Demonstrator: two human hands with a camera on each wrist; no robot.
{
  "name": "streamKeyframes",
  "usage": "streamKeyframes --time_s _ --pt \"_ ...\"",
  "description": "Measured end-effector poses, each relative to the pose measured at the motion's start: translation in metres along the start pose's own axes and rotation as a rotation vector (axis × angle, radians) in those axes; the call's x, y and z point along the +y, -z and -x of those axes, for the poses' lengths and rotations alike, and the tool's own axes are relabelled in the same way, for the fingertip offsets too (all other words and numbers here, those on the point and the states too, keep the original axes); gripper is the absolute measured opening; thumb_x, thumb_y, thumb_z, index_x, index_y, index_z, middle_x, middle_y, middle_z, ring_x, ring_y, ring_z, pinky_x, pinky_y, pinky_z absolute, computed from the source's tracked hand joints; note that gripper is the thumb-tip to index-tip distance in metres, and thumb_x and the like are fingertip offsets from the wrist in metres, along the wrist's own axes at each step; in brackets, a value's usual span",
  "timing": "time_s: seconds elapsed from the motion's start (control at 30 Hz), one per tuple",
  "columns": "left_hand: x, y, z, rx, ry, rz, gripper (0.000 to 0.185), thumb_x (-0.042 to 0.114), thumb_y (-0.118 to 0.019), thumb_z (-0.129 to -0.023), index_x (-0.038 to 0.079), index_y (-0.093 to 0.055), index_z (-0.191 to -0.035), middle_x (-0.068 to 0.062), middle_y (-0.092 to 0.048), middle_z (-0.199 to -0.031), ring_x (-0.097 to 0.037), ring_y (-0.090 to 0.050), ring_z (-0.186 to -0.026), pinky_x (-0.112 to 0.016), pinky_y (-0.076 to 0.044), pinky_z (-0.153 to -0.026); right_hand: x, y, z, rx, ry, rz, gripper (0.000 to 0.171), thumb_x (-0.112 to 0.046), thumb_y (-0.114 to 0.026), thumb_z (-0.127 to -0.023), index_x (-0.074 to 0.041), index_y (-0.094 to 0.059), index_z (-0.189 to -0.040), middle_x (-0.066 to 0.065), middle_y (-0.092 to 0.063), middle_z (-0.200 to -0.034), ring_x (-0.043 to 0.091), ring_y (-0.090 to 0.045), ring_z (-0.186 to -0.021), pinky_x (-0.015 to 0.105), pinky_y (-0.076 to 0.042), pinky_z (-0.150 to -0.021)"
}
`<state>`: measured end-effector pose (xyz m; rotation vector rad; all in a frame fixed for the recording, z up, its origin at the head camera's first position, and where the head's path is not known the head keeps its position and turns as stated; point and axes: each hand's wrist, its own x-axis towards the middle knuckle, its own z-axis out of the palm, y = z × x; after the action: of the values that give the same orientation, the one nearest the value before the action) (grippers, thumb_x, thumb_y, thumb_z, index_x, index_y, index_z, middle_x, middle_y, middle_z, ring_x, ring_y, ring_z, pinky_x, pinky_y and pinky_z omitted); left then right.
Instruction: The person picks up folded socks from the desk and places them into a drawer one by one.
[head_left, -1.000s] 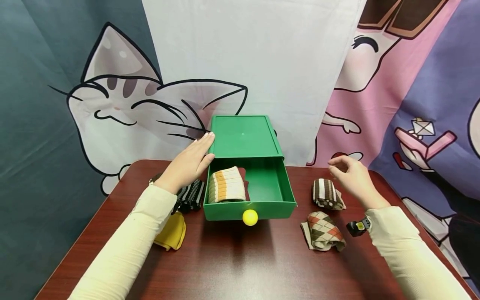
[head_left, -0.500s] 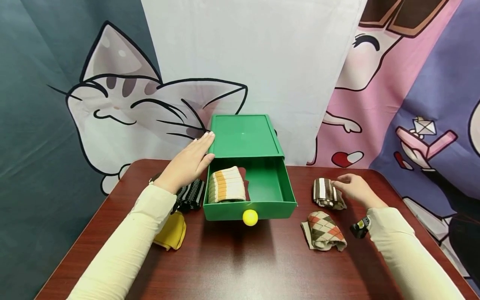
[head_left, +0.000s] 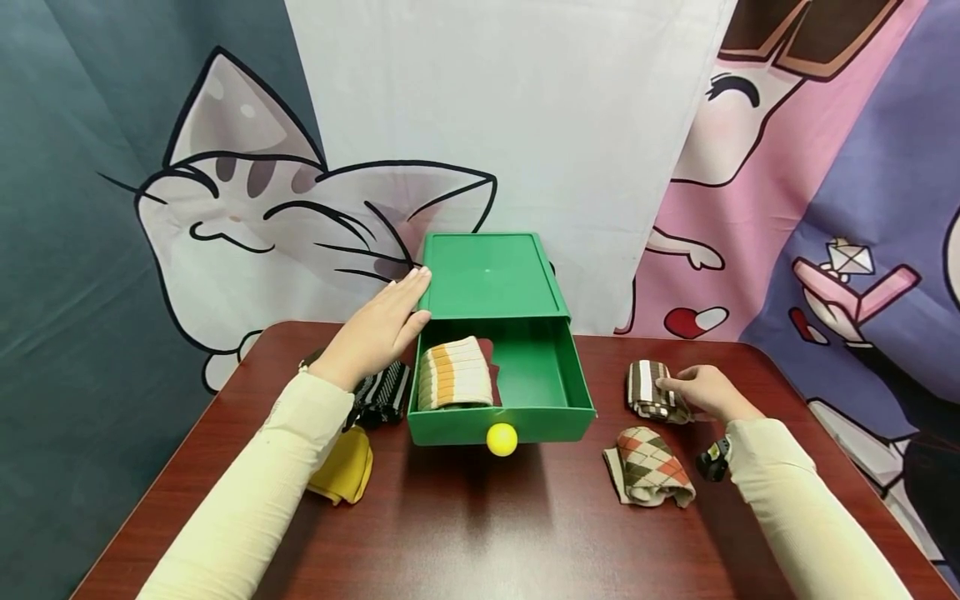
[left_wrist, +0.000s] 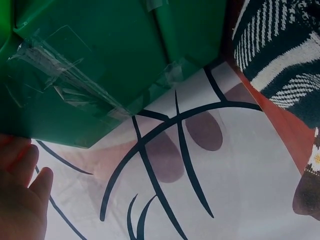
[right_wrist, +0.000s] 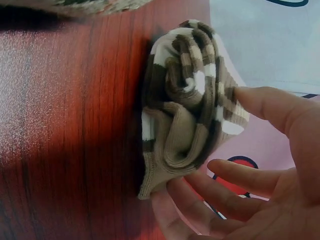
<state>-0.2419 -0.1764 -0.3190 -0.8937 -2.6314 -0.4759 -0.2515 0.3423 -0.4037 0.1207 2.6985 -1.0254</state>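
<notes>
My left hand (head_left: 375, 337) lies with straight fingers along the left side of a green drawer box (head_left: 491, 275). Its pulled-out drawer (head_left: 536, 362) has a yellow knob (head_left: 502, 439) and holds a rolled sock with cream and orange stripes (head_left: 455, 375), beside a dark red piece of cloth (head_left: 485, 350). On the table's right, my right hand (head_left: 712, 393) pinches a rolled brown-and-white striped sock (right_wrist: 182, 100). The thumb presses its upper face and the fingers reach round its near end. The sock still touches the table.
A folded argyle sock (head_left: 648, 467) lies in front of the striped one. Left of the drawer are a black patterned sock (head_left: 386, 392) and a mustard-yellow sock (head_left: 345, 467), both partly behind my left arm. A printed cloth backdrop (head_left: 570, 150) hangs behind the table (head_left: 450, 533).
My right hand has come down from above the table onto the brown-striped sock and taken hold of it. The left hand stays where it was on the box.
</notes>
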Motion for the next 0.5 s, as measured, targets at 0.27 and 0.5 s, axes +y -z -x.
streamKeyframes --time_s 0.27,0.5 --pt "0.0001 0.0000 0.0005 -0.003 0.002 0.003 0.060 0.028 -0.044 -0.110 -0.002 -0.026 -0.158 -0.016 -0.026 -0.165 -0.028 -0.020 -0.154 -0.043 -0.014 -0.126 0.0035 -0.0028 -0.0032 -0.018 -0.018 -0.063 0.060 -0.033 -0.069 -0.095 0.017 -0.056 -0.124 0.002 -0.056 -0.075 0.014 -0.058 -0.073 0.037 -0.059 -0.064" --pt "-0.0007 0.0002 0.0006 0.007 -0.004 0.011 0.060 0.027 -0.045 -0.110 -0.002 -0.026 -0.158 -0.016 -0.026 -0.165 -0.028 -0.020 -0.154 -0.043 -0.014 -0.126 0.0019 -0.0060 -0.0017 -0.021 -0.036 -0.144 0.057 -0.029 -0.070 -0.095 0.019 -0.056 -0.124 0.014 -0.065 -0.102 0.019 -0.063 -0.086 0.041 -0.062 -0.075"
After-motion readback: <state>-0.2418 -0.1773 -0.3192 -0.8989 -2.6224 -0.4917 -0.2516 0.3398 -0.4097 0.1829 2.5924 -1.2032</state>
